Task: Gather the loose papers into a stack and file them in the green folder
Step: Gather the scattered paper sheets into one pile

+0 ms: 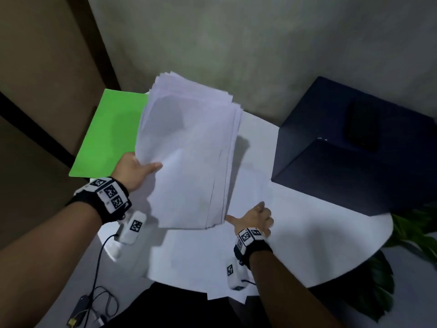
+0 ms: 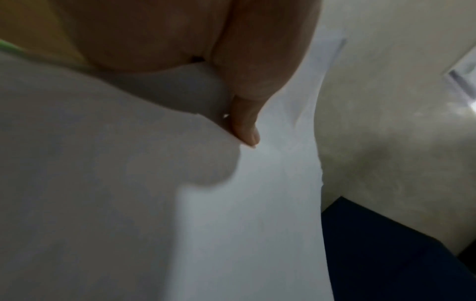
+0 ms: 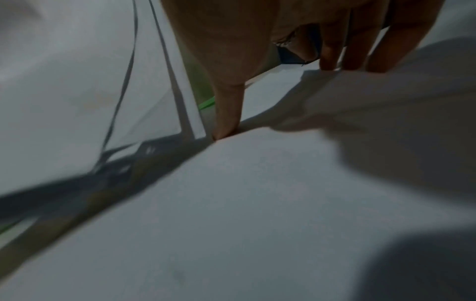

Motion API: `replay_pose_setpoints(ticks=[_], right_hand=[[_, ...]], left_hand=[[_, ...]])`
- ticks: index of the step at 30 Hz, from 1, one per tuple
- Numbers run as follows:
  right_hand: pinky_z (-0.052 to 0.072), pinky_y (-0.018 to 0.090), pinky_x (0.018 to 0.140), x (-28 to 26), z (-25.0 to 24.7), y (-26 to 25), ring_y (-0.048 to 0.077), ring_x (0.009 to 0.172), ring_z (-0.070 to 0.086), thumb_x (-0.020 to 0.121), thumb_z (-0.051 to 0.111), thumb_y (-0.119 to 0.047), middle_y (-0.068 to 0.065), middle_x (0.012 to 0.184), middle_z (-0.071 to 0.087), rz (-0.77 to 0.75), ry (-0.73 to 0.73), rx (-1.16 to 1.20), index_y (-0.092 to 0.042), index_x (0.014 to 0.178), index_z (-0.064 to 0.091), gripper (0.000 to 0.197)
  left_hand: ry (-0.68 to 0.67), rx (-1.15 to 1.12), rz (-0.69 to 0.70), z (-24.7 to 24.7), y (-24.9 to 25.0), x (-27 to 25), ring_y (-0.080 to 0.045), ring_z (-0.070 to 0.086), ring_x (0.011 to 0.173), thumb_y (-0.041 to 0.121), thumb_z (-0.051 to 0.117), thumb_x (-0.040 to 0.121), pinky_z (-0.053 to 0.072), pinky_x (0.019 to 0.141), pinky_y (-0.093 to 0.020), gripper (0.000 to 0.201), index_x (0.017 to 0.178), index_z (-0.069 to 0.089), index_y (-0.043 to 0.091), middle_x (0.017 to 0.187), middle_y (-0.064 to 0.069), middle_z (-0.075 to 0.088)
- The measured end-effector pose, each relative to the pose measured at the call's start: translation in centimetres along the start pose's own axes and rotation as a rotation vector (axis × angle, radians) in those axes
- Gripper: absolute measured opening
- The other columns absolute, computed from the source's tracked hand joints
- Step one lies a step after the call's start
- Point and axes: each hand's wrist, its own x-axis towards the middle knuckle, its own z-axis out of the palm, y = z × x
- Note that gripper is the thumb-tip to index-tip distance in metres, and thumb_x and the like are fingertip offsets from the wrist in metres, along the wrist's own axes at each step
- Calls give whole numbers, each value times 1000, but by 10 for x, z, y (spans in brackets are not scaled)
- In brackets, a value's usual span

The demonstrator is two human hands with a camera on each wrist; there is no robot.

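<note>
Several loose sheets [image 1: 272, 237] lie spread over the white table [image 1: 350, 235] in front of you, one hanging past the near edge. At the far right of the table sits a dark blue box [image 1: 343, 162] with a black phone [image 1: 363, 126] on top; green plant leaves [image 1: 416, 235] show beyond the table's right edge. Your green folder [image 1: 108, 136] lies at the table's far left, closed as far as the head view shows, its near corner jutting over the edge.

You hold a fanned stack of papers [image 1: 189, 150] raised off the table, partly covering the folder's right side. Your left hand [image 1: 132, 170] pinches that stack at its left edge, thumb on top and fingers hidden underneath; the left wrist view shows the thumb [image 2: 244, 122] pressed against the paper. Your right hand [image 1: 256, 217] lies spread and flat on the loose sheets, just beside the stack's near right corner, thumb pointing toward it. In the right wrist view the fingertips [image 3: 332, 59] press down on a sheet, gripping nothing.
</note>
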Motion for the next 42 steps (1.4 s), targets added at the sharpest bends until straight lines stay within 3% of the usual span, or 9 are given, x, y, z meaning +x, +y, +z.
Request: replay_pose_setpoints(ticks=[4, 9, 11, 15, 23, 29, 35, 40, 42], right_hand=[[49, 47, 94, 9, -3, -5, 37, 123, 46, 58, 83, -59, 14, 139, 35, 38, -56, 52, -8, 146, 17, 121], [49, 45, 94, 11, -9, -7, 33, 116, 50, 59, 84, -55, 13, 126, 51, 137, -97, 102, -14, 127, 43, 90], [45, 42, 100, 11, -15, -5, 32, 119, 48, 75, 75, -47, 9, 127, 54, 147, -151, 138, -28, 111, 48, 49], [45, 31, 94, 10, -41, 3, 31, 119, 57, 83, 75, -22, 12, 133, 58, 80, -99, 525, -9, 133, 49, 58], [57, 28, 67, 9, -186, 14, 10, 65, 65, 73, 82, -19, -3, 77, 72, -322, 365, 818, -11, 83, 71, 17], [60, 43, 77, 36, -163, 2, 22, 75, 70, 73, 82, -8, 1, 81, 75, -272, 148, 1048, -16, 73, 72, 12], [44, 38, 105, 41, -56, -40, 30, 120, 57, 91, 65, -23, 12, 130, 59, -269, -140, 594, -3, 132, 51, 48], [34, 41, 113, 11, -6, -70, 32, 136, 41, 98, 43, -42, 11, 150, 40, -319, -260, 192, -11, 149, 30, 61], [33, 47, 112, 14, -9, -55, 33, 137, 36, 95, 46, -48, 6, 153, 35, -277, -166, 113, -17, 150, 28, 67]], left_hand=[[-68, 123, -223, 4, -34, -12, -19, 55, 55, 25, 78, 80, 38, 51, -23, 27, 66, 63, 8, 48, 3, 62], [-97, 279, -456, 8, -66, -18, -27, 58, 60, 46, 76, 77, 42, 59, -31, 55, 74, 59, -6, 65, -18, 63], [-114, 331, -473, 9, -66, -20, -28, 59, 62, 50, 74, 77, 41, 57, -30, 60, 83, 58, -7, 66, -16, 62], [-164, 399, -486, 6, -63, -20, -27, 58, 61, 54, 72, 77, 40, 54, -29, 64, 86, 59, -7, 68, -14, 62], [-254, 547, -414, 22, -54, -21, -27, 64, 78, 53, 74, 76, 46, 61, -28, 59, 92, 63, -3, 92, -17, 71], [-176, 385, -321, 30, -61, -25, -27, 62, 87, 32, 77, 80, 44, 76, -30, 45, 112, 65, 2, 107, -19, 71], [-123, 55, -497, 23, -58, -14, -36, 48, 131, 66, 34, 93, 35, 111, -46, 83, 141, 44, -1, 146, -22, 46], [-123, 208, -384, 32, -59, -15, -35, 66, 94, 51, 70, 81, 49, 75, -35, 56, 104, 65, 0, 98, -17, 70], [-102, 299, -352, 37, -62, -17, -35, 62, 95, 35, 75, 80, 48, 77, -37, 47, 107, 60, 0, 100, -18, 67]])
